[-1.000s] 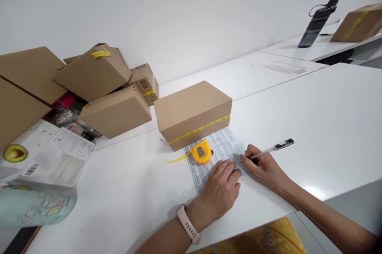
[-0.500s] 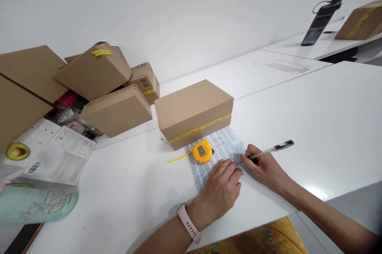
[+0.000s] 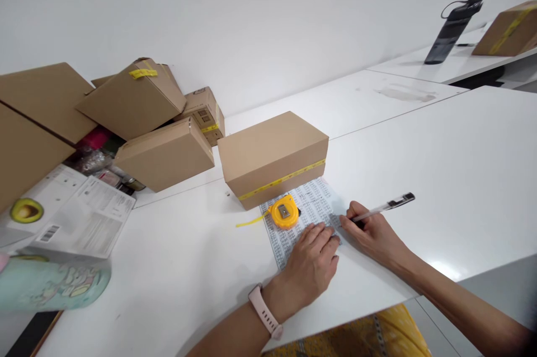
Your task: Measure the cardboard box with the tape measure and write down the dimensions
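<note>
My left hand [image 3: 312, 262] lies flat on the lower part of a sheet of paper [image 3: 310, 197] covered in rows of small writing. In my right hand [image 3: 371, 236] is a pen [image 3: 384, 208], gripped low, its tip down at the sheet's right edge. A yellow tape measure [image 3: 284, 212] rests on the paper just beyond my left fingers, a short length of its blade sticking out to the left. Behind it, a closed cardboard box [image 3: 272, 150] with a yellow measuring strip along its front side stands partly on the sheet's far edge.
Several cardboard boxes [image 3: 165, 153] are piled at the left against the wall. Nearer on that side are a white printed carton [image 3: 88, 217] and a mint-green bottle [image 3: 54, 284]. A dark water bottle [image 3: 448, 32] and another taped box [image 3: 505, 32] stand at the far right.
My right hand and the pen have shifted very slightly to the right. My left hand, the tape measure and the box stay in place.
</note>
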A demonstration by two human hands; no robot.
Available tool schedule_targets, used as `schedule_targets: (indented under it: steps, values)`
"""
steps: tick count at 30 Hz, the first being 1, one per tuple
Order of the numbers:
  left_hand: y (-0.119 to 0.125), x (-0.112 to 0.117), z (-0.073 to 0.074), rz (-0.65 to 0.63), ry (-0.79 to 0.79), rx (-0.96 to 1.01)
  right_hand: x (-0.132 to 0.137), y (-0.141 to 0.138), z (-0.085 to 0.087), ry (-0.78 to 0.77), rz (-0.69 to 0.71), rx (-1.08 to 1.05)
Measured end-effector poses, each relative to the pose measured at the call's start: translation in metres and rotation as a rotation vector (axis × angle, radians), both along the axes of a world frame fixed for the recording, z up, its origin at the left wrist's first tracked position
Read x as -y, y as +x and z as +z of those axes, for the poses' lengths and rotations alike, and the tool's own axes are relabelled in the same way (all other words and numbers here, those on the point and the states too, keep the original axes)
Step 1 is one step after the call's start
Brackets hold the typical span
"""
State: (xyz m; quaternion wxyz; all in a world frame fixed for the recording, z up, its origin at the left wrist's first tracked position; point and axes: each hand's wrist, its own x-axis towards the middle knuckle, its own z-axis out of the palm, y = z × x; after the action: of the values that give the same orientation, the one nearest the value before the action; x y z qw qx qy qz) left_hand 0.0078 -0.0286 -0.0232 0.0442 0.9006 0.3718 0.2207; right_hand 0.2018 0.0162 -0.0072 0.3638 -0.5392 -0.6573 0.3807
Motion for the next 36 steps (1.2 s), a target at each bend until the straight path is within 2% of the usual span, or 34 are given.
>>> schedule_targets:
  steps: [36]
  values:
    - [0.0012, -0.0001, 0.0006, 0.007, -0.001, 0.009, -0.0019, 0.0003, 0.0062, -0.006, -0.019, 0.022]
